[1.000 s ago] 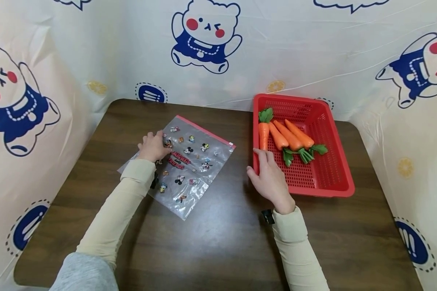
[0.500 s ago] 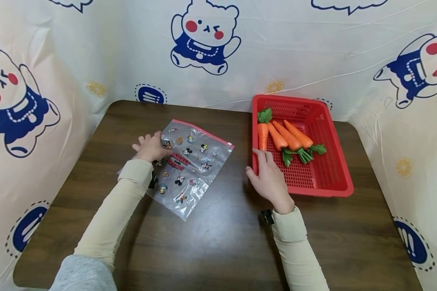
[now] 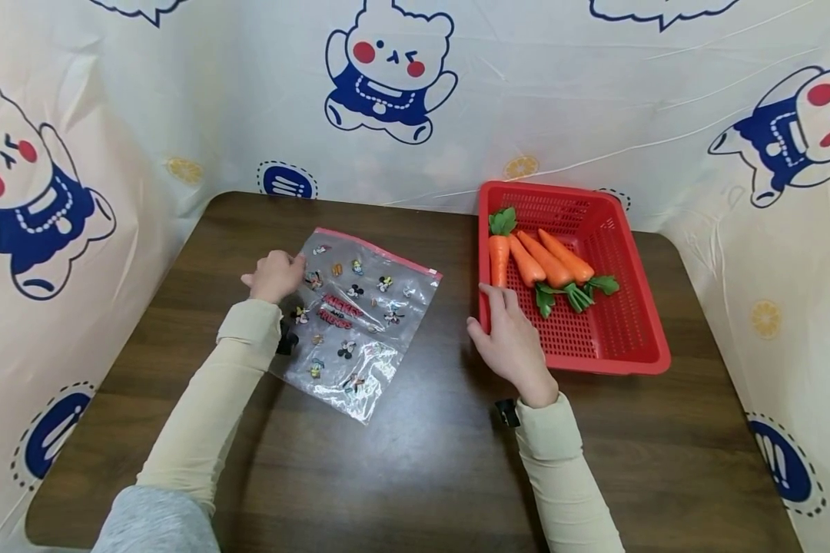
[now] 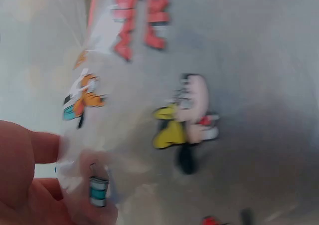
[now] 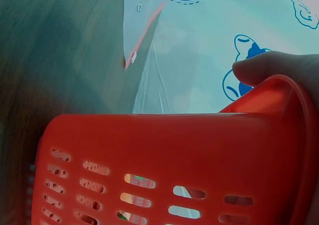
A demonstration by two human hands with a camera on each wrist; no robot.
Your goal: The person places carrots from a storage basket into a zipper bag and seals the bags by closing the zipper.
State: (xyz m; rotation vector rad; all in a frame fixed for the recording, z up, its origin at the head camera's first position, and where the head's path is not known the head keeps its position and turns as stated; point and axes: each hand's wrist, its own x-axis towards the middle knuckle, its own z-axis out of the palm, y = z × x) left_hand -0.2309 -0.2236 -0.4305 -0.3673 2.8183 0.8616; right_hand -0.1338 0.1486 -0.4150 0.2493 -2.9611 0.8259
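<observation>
My left hand pinches the left edge of a clear zip bag with cartoon prints and a red slider strip. In the left wrist view, the thumb lies at the edge of the bag, and a fingertip shows through the plastic. On the right, my right hand grips the left rim of a red plastic basket. Several orange carrots with green tops lie inside it. The right wrist view shows the slotted basket wall close up, with a digit over the rim.
A dark brown wooden table carries the bag and basket. Behind it and at both sides hangs a white sheet printed with blue bears. The basket stands near the table's back edge.
The left hand has moved a little left and back, and the bag has turned and shifted slightly with it. Its left side now lies less spread out. The right hand and basket have stayed put.
</observation>
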